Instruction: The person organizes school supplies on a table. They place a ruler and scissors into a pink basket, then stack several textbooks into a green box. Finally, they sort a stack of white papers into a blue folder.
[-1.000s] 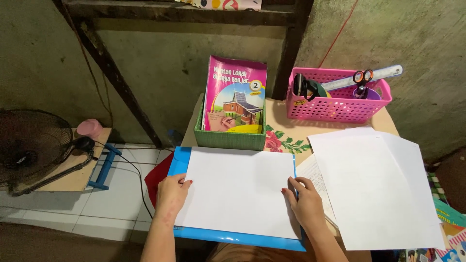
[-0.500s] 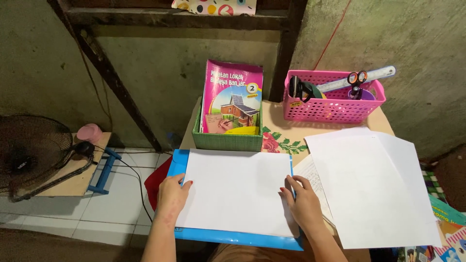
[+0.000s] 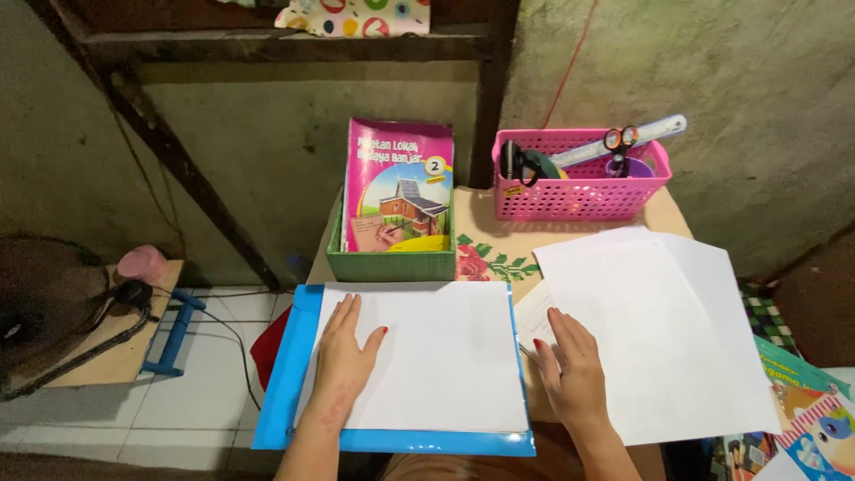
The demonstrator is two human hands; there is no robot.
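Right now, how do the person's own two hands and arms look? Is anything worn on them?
Both forearms are bare, with no sleeves in view. The left hand and the right hand wear no gloves, and no rings, watch or bracelets show. The fingernails are painted red. The left wrist and the back of the left hand show some faint blotchy marks.

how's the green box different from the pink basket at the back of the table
The green box has solid woven-looking walls; the pink basket has walls full of small holes. The box holds a pink book standing upright; the basket holds scissors, a ruler sticking out past its rim, and other small items. The box stands nearer the person, the basket by the wall. Both are open-topped and rectangular.
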